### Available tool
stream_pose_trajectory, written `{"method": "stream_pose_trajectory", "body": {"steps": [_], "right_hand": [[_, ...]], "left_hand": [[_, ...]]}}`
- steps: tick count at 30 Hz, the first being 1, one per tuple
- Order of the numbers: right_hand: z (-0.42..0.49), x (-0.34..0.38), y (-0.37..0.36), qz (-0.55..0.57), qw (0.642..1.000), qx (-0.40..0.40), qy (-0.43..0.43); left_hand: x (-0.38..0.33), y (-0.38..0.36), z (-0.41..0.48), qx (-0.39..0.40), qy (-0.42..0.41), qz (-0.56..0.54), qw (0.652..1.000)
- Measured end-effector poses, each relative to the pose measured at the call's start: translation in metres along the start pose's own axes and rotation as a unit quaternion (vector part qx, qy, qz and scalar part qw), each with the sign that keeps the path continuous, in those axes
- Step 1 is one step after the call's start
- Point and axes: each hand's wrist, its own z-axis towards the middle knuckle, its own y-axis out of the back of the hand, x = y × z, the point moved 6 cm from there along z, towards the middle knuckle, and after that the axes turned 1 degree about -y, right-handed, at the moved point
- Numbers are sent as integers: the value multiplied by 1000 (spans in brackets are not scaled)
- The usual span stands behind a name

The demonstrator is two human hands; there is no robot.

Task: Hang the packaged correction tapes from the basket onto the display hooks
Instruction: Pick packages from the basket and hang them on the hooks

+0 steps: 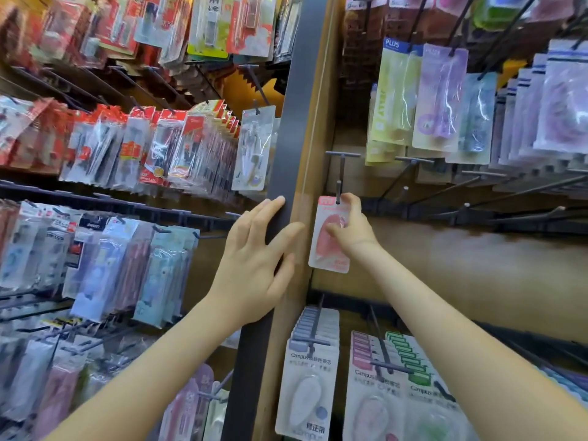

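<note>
The right hand (350, 230) pinches the pink correction tape pack (329, 249) at the tip of the hook (339, 183) and should slide it level, straight back, while the left hand (254, 259), fingers spread, braces on the post (292, 122) left of the hook.

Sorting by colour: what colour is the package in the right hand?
Pink: the flat plastic-fronted correction tape package, head view.

Glossy plastic pink packet (329, 246), dark metal hook (339, 183), matt wooden upright (313, 128).
</note>
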Motion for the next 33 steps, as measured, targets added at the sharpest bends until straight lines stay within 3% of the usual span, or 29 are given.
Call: {"method": "stream_pose_trajectory", "body": {"steps": [9,16,23,28,33], "right_hand": [[-20,-5,8,-68,997,21,-23],[-133,22,30,-42,995,19,88],[-287,21,-7,46,986,75,141],[-422,-32,-113,70,951,295,64],[-591,-153,-237,-38,873,479,-77]], "left_hand": [[-6,3,-5,25,13,15,999],[-14,35,-75,93,157,-16,983],[-63,94,-223,175,288,8,941],[-101,155,-403,332,405,38,851],[-134,230,-620,411,604,54,680]]}}
